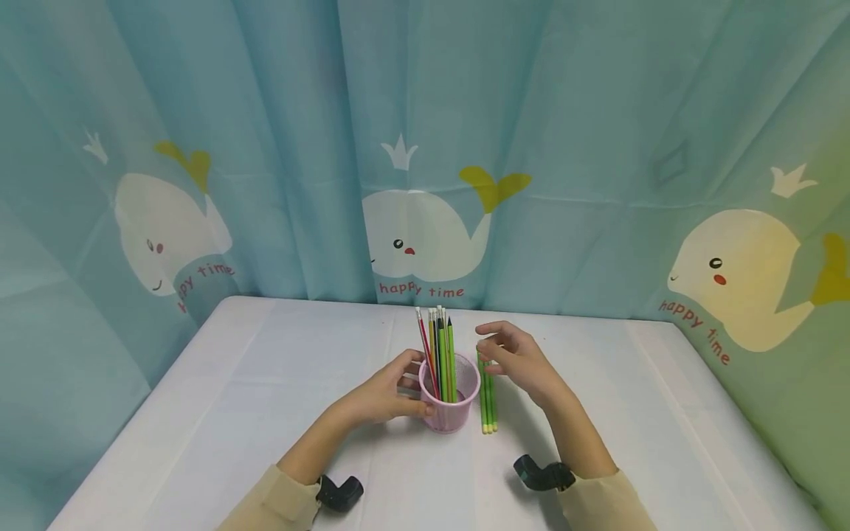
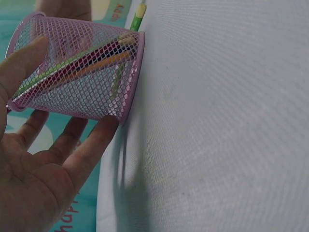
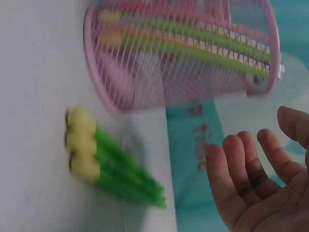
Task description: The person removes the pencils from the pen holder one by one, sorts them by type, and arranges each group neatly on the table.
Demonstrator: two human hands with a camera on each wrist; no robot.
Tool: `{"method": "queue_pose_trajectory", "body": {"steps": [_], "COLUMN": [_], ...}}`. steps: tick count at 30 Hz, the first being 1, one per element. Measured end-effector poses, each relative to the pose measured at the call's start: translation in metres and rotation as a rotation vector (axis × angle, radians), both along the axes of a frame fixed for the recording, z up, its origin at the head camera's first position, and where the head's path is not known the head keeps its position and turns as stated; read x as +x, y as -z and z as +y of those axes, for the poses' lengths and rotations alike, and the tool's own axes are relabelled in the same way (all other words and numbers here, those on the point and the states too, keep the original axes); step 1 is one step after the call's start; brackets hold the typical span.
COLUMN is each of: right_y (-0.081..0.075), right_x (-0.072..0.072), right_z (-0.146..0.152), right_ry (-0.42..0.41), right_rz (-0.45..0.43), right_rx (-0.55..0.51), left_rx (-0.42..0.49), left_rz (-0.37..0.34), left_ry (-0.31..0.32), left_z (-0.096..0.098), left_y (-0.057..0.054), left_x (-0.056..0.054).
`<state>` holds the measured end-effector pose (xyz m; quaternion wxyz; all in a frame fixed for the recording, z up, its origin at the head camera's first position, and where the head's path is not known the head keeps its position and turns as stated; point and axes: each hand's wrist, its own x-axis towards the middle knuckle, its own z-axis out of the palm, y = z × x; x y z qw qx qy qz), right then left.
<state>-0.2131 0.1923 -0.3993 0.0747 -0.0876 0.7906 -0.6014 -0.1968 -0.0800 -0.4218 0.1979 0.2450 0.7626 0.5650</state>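
Observation:
A pink mesh pencil cup stands upright on the white table. My left hand holds it from the left, thumb at the near side and fingers around the far side; the left wrist view shows the fingertips on the mesh. Several pencils, green, red and dark among them, lean inside the cup. Three green pencils with pale yellow ends lie side by side just right of it. Over their far ends is my right hand, its fingers loosely bent and holding nothing in the right wrist view.
The white tabletop reaches back to a blue curtain printed with whales. Dark wrist-worn devices sit at both cuffs.

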Motion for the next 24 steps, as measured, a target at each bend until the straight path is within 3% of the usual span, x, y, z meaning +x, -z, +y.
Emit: {"method": "queue_pose_trajectory", "body": {"steps": [7, 24], "right_y": [-0.002, 0.0], "right_x": [0.011, 0.013], "right_z": [-0.025, -0.033], "right_ry": [-0.102, -0.072], "right_rz": [0.103, 0.128], "right_rx": [0.076, 0.086], "left_rx": [-0.005, -0.003], "left_rz": [0.001, 0.013], "left_ry": [0.001, 0.006], "left_z": [0.0, 0.0], "left_y": [0.003, 0.002], "left_x": [-0.001, -0.001]}}
